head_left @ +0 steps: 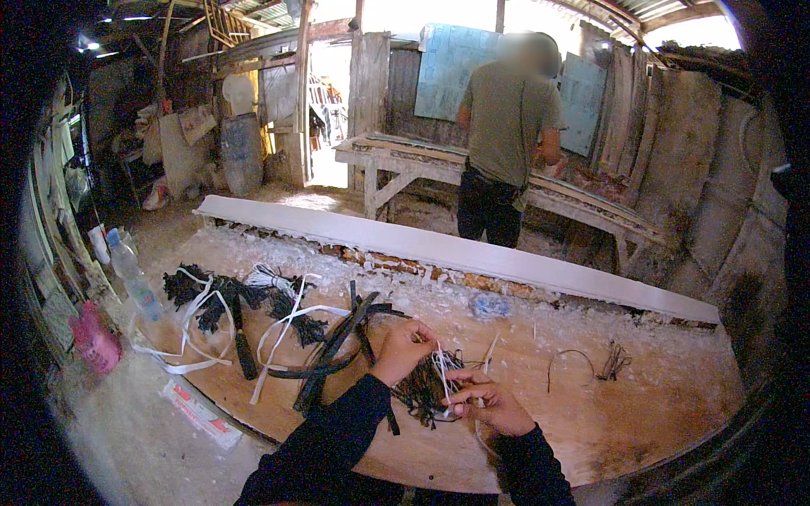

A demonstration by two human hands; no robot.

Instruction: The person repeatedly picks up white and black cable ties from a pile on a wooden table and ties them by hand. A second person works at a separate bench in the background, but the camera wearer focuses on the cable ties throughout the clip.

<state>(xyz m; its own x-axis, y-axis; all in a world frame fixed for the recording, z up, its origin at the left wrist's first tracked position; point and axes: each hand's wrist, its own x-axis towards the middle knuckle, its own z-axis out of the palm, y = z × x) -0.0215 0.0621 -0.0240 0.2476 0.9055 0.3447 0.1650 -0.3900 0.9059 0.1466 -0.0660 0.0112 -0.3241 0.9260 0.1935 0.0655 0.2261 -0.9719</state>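
Both of my hands are over the wooden worktop (540, 430). My left hand (400, 352) is closed in a pinch on the upper end of a thin white strand (442, 375). Lower down and to its right, my right hand (491, 403) has bent fingers around the same strand's lower part. Beneath and between them lies a bunch of thin dark cords (416, 390); my fingers hide part of it. Left of my left hand, flat black strips (319, 371) lie crossed. Further left are white strips (287, 329) and more dark bundles (211, 291).
A long white board (456, 253) borders the worktop's far side. Loose dark cords (614, 361) lie at right, a blue-white clump (489, 305) near the board. A plastic bottle (133, 274) and pink bag (95, 337) are at left. Beyond, a person (510, 126) stands at another bench (405, 156).
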